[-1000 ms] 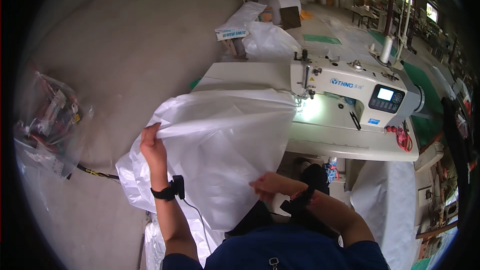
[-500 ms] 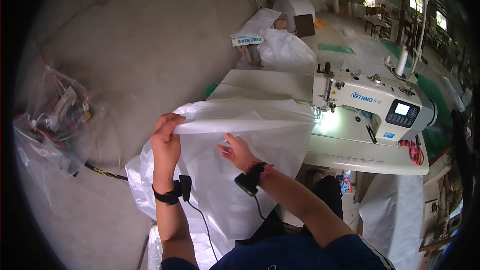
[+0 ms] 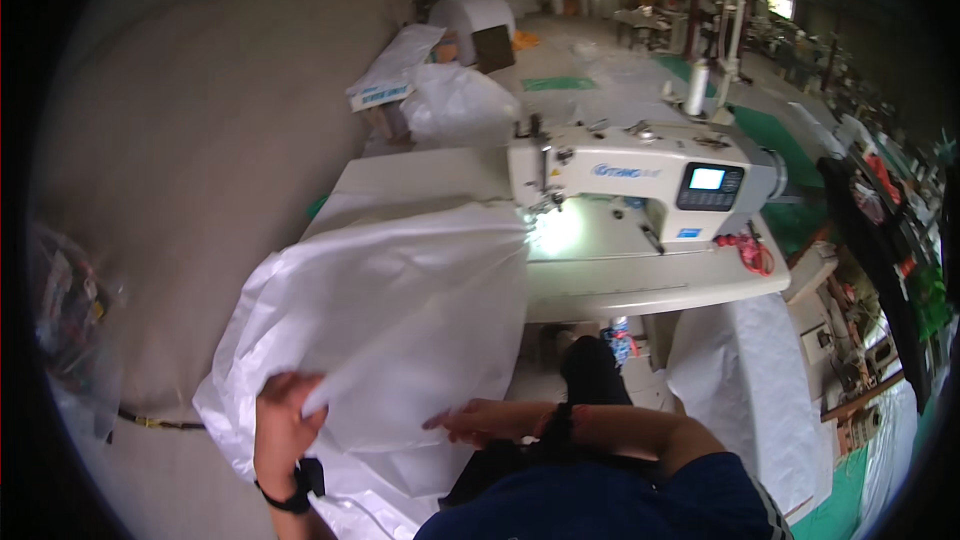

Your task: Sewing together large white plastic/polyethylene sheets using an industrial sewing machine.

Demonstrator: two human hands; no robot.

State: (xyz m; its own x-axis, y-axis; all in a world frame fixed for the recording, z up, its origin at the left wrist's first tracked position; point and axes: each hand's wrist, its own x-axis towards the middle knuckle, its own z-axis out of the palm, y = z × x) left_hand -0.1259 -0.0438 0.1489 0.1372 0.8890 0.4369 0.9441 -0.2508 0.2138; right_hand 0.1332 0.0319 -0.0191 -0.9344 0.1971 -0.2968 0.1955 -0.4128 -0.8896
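A large white plastic-like sheet [image 3: 390,310] drapes off the front of the sewing table, its far edge running to the needle area of a white sewing machine [image 3: 620,165]. At the sheet's near left part is my left hand [image 3: 283,425], its fingers bent and closed on a fold, somewhat blurred. My right hand [image 3: 475,422] lies at the near right part of the sheet, with the index finger stretched out against it and the other fingers partly hidden. The machine's lamp lights the spot beneath the needle.
A thread cone [image 3: 697,88] stands behind the machine. Small dark tweezers [image 3: 653,239] and red-handled scissors [image 3: 757,256] lie on the sewing table [image 3: 640,285]. White material [image 3: 750,390] hangs at the right. A clear bag [image 3: 75,310] of items is at the left.
Both hands have come down toward my body, and the raised fold of the sheet has been let down. The view has shifted, so the machine appears farther left.
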